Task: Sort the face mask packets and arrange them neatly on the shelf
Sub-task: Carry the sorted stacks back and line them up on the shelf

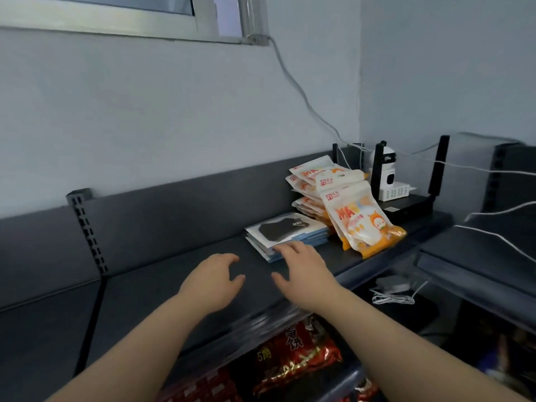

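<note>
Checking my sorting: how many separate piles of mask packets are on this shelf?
2. A flat blue-and-white pile lies on the shelf, the right hand at its near edge; a taller orange-and-white pile stands right of it, front packets leaning. Others may be hidden behind.

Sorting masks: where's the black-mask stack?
Head view: the stack sits right of centre on the shelf, left of the orange packets, right hand at its edge.

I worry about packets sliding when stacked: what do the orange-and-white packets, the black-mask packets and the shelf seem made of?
Orange-and-white packets: glossy plastic film, judging by sheen and soft bulge. Black-mask packets: likely clear plastic over white card, lying flat. Shelf: probably painted metal, matt dark grey, with a slotted upright.
</note>
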